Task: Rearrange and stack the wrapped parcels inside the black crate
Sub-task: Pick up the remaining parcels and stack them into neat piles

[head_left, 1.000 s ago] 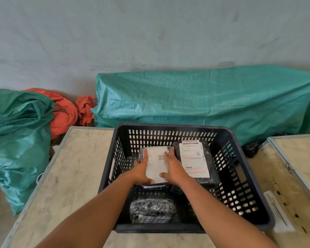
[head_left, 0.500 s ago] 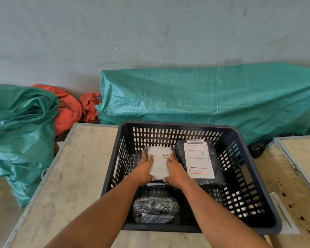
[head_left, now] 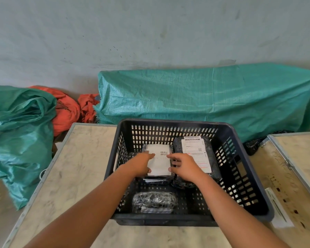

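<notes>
The black crate [head_left: 168, 122] stands on the table. Inside, at the middle, a white-labelled parcel [head_left: 160, 159] lies flat on top of other wrapped parcels. My left hand [head_left: 141, 164] holds its left edge, thumb on the label. My right hand [head_left: 185, 167] hovers at its right edge with fingers apart, the fingertips just at the wrap. To the right lies a larger black parcel [head_left: 193, 149] with a long white label. A small black bubble-wrapped parcel [head_left: 154, 202] lies alone near the crate's front wall.
The crate sits on a marbled table [head_left: 82, 163]. A white paper strip [head_left: 279, 210] lies right of the crate, beside a second table [head_left: 304, 153]. Green tarpaulin [head_left: 204, 97], a green sack [head_left: 20, 133] and orange cloth [head_left: 66, 111] lie behind and left.
The white-labelled parcel has settled onto the stack. My right hand has loosened and shifted slightly right off its edge. My left hand stays on the left edge.
</notes>
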The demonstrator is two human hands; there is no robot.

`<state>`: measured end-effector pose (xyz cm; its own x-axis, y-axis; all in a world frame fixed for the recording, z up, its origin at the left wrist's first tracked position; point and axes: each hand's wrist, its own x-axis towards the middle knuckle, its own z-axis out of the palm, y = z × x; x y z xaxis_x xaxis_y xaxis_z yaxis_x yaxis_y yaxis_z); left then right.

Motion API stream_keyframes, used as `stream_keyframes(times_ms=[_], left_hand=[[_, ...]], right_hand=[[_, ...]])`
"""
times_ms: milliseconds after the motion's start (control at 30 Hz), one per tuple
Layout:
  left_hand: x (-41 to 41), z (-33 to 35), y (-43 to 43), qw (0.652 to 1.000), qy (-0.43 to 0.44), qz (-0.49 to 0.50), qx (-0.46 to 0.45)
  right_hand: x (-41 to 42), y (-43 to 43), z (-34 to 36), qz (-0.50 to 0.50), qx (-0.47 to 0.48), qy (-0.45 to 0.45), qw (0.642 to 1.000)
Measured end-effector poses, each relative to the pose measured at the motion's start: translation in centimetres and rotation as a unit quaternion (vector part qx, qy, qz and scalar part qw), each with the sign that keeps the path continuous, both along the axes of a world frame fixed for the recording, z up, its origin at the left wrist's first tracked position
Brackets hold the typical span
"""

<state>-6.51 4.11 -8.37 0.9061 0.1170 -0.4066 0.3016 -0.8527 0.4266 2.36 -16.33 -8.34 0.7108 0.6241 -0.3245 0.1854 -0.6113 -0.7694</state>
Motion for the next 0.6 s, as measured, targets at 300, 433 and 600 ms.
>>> stream_keyframes(times_ms=[300, 433, 600], left_hand=[[-5.8, 1.3, -0.7, 0.973, 0.182, -0.145, -0.003], [-6.3, 0.7, -1.9, 0.967, 0.189, -0.173, 0.006], [-6.1, 0.6, -1.8, 0.979, 0.149, -0.14, -0.016]], right_hand=[[-3.0, -2.4, 0.8, 0.213, -0.083, 0.116, 0.967], [-4.1, -1.6, -0.2, 0.247, -0.107, 0.074, 0.96], [-4.1, -1.7, 0.0, 0.214, -0.075, 0.046, 0.973]])
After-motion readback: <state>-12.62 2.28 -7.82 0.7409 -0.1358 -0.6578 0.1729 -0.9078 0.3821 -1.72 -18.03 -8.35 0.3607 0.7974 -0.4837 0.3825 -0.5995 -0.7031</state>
